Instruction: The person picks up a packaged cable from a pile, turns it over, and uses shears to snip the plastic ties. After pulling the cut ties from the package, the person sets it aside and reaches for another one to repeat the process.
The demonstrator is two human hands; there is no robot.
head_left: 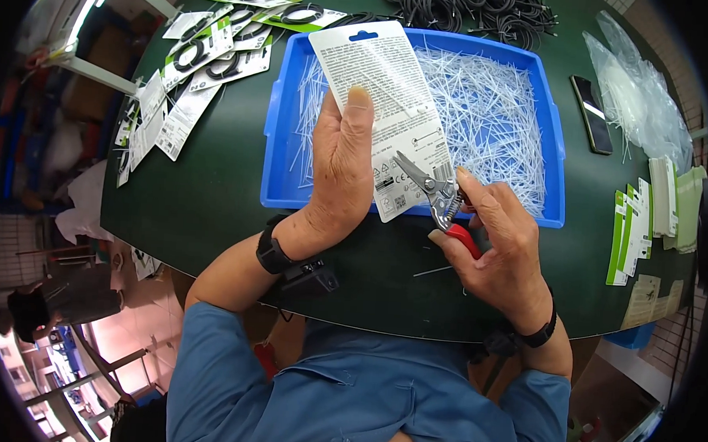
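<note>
Both hands' fingers grip: left hand a white card, right hand red-handled snips.

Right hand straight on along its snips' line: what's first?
Probably the printed card, which the red-handled snips overlap in view; depth is unclear. If they skim above it, the thumb of the left hand lies next in line.

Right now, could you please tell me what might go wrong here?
The pointed cutters in the right hand overlap the printed card, so a slip might score it. The left hand holding it is near the blades and could get nicked. Released, the card could drop into the blue tray.
</note>
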